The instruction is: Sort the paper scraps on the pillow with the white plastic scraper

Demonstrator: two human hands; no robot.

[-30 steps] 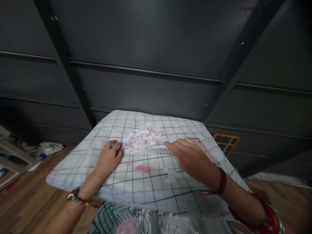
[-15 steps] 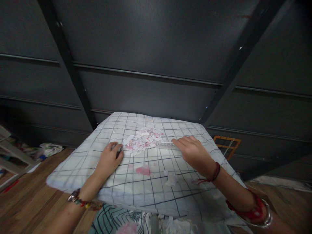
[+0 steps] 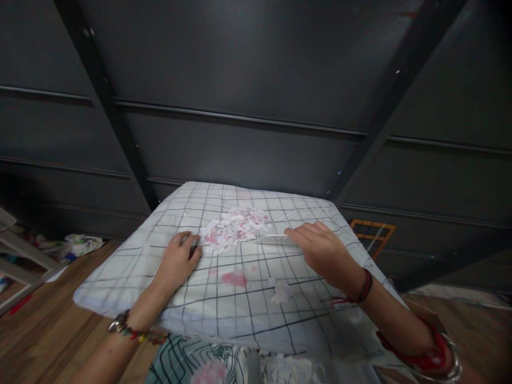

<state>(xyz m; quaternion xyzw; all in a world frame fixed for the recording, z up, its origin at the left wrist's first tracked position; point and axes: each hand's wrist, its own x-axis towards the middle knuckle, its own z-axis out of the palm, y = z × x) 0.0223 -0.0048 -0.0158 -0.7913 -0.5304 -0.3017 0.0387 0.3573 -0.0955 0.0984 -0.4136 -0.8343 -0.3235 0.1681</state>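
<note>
A loose pile of torn white and pink paper scraps (image 3: pixel 232 228) lies on the white checked cloth (image 3: pixel 280 325). My left hand (image 3: pixel 179 260) rests at the pile's left edge, thumb and fingers apart, fingertips close to the scraps, holding nothing I can see. In my right hand (image 3: pixel 318 249) is a thin, flat whitish strip (image 3: pixel 270 239), gripped at its right end. Its free end points left toward the pile's lower right edge; the exact kind is unclear. Nearer me on the cloth are a pink patch (image 3: pixel 235 278) and a small white paper clump (image 3: pixel 282 292).
Behind the table stands a dark panelled wall (image 3: pixel 240 144). More paper pieces (image 3: pixel 292 369) and a pink clump (image 3: pixel 208 372) sit below the front edge. An orange wooden frame (image 3: pixel 374 237) leans at right; a pale shelf (image 3: pixel 24 277) stands at left.
My right hand has shifted slightly right with the strip, and the strip's free end stands a little farther from the pile. The left hand stays nearly where it was.
</note>
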